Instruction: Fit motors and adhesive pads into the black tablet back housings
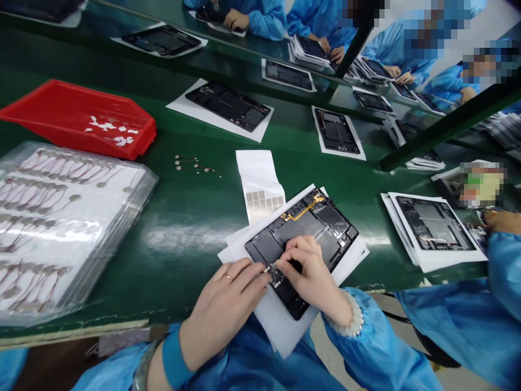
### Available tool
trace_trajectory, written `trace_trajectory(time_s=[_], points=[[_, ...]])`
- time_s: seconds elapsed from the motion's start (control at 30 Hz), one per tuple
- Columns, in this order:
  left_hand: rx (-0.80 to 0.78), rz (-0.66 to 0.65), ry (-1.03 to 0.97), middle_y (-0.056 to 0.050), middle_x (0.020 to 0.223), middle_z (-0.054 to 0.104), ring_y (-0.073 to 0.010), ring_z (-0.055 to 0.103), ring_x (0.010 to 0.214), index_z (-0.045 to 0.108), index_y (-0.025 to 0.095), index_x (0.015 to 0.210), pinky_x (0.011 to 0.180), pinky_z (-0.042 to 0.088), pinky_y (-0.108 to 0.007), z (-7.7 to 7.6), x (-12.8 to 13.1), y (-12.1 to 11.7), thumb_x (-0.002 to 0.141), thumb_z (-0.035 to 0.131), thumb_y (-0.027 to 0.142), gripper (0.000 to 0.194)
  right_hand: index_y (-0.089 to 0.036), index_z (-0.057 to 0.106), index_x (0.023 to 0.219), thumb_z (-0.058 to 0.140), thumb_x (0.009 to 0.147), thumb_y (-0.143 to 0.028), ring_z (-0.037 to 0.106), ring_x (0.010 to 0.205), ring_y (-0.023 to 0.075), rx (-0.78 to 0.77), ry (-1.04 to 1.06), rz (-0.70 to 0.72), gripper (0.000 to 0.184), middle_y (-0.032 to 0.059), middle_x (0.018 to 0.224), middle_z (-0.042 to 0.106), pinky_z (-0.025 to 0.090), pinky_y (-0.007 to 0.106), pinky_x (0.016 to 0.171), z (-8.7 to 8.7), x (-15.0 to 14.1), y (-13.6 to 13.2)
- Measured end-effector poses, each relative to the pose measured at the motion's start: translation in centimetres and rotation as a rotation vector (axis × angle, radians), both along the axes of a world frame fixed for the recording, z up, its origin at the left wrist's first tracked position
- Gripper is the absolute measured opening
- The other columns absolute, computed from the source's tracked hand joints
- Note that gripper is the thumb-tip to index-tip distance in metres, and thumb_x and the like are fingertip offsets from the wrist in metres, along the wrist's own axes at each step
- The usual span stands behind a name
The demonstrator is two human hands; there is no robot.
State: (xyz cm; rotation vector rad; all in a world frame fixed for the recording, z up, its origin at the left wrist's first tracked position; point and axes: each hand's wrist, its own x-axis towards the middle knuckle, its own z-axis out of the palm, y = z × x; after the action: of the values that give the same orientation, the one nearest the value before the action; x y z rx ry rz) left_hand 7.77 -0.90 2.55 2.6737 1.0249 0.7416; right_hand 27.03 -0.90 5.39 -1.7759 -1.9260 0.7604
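An opened tablet housing [301,231] lies tilted on white paper sheets [272,326] at the table's front edge. It has a yellow flat cable [303,209] along its far side and a small circuit board [277,276] near its left end. My left hand [228,304] rests with fingers stretched out, their tips touching the housing's edge by that board. Above the board, my right hand [305,266] is closed in a pinch; what sits between its fingertips is too small to make out. Beyond the housing lies a backing sheet [258,168] with grey square stickers [262,200].
To the left are a red bin [77,117] with white scraps and clear trays [73,228] of wired coin-shaped parts. Several loose ones [195,165] lie nearby. More tablet housings [230,106] sit farther back. At right, a co-worker's sleeve [504,271] is beside stacked housings [435,222].
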Motion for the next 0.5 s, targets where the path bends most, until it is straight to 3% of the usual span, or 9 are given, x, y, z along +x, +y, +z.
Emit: trace_trajectory(time_s=[0.5], points=[[0.016,0.005,0.011,-0.004,0.103,0.069,-0.0224,0.059,0.097,0.066,0.020,0.101,0.084,0.044,-0.037,-0.32,-0.05,0.00,0.098,0.036,0.021,0.030,-0.021,0.062,0.070,0.059,0.085,-0.020,0.046,0.094,0.0224,-0.040,-0.012,-0.020,0.016,0.0029,0.086,0.058,0.031,0.042,0.084,0.09,-0.19,0.15]])
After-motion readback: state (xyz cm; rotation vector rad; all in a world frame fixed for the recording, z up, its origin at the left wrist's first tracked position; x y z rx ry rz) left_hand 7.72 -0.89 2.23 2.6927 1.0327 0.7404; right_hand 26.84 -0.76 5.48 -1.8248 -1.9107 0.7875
